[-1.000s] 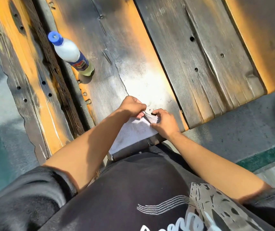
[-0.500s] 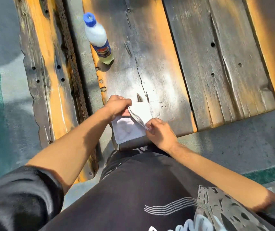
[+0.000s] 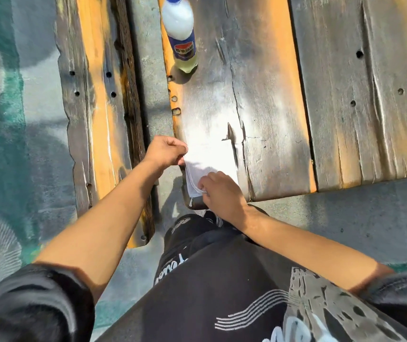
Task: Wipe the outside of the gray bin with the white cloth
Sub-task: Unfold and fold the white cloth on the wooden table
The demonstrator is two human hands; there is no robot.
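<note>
- White cloth (image 3: 209,156) lies flat on the near corner of the wooden surface (image 3: 271,95), in strong sunlight; its far edge is washed out by glare, so its full outline cannot be told.
- Left hand (image 3: 166,150) sits at the cloth's left edge, fingers curled, pinching that edge.
- Right hand (image 3: 218,191) sits at the cloth's near edge, fingers curled onto the fabric, gripping it close to the plank end.
- The two hands are near each other but not touching; the cloth spans between them.
- Gray bin: cannot be made out in this view.
- Plastic bottle (image 3: 181,38) with white upper body, blue label and yellowish liquid at the base stands upright on the same plank, well beyond the cloth, near the plank's left edge.
- A second weathered plank (image 3: 96,119) with orange streaks lies to the left, apart from the first by a gap.
- Person wears a black printed shirt (image 3: 234,304).
</note>
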